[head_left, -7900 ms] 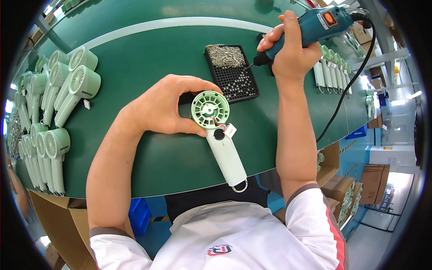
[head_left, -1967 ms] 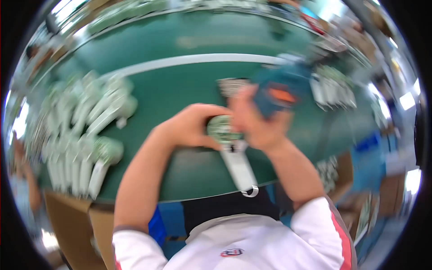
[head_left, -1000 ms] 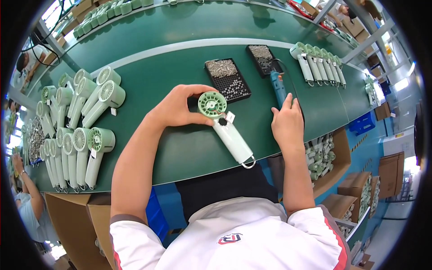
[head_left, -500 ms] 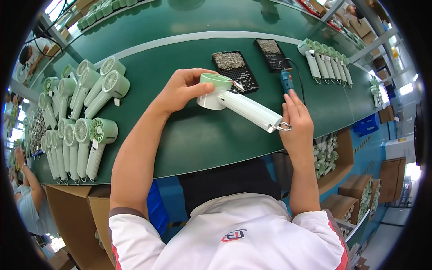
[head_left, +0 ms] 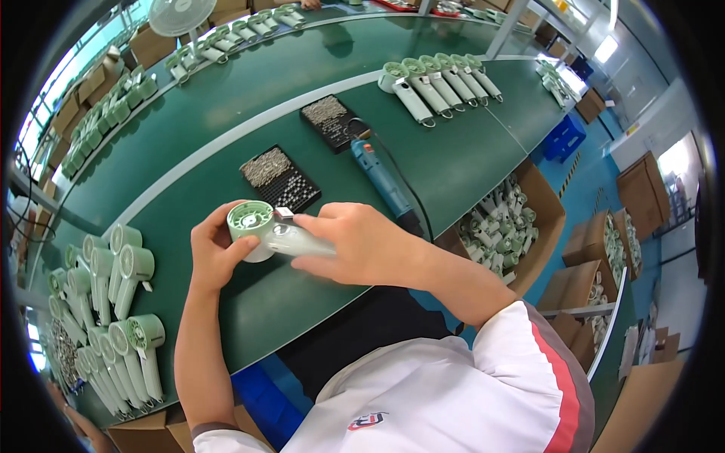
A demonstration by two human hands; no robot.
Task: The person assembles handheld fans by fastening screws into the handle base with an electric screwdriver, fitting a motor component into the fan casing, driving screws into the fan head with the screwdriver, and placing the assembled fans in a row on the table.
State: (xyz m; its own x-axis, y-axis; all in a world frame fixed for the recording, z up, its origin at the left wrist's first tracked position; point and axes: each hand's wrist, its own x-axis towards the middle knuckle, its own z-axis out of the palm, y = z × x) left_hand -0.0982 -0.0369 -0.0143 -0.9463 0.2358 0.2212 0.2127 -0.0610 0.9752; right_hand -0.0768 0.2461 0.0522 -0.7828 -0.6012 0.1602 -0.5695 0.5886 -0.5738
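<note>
We see a green bench (head_left: pixel 226 98) with a pale stripe. On it lie two black screw trays (head_left: pixel 281 180), a blue driver (head_left: pixel 381 181) with its cord, and rows of mint fans (head_left: pixel 113 302) left and far right (head_left: pixel 438 79).

Your single head view looks steeply down from close above the green surface (head_left: pixel 226 121), facing forward; fisheye bends its edges, and your forearms enter from the lower frame.
</note>
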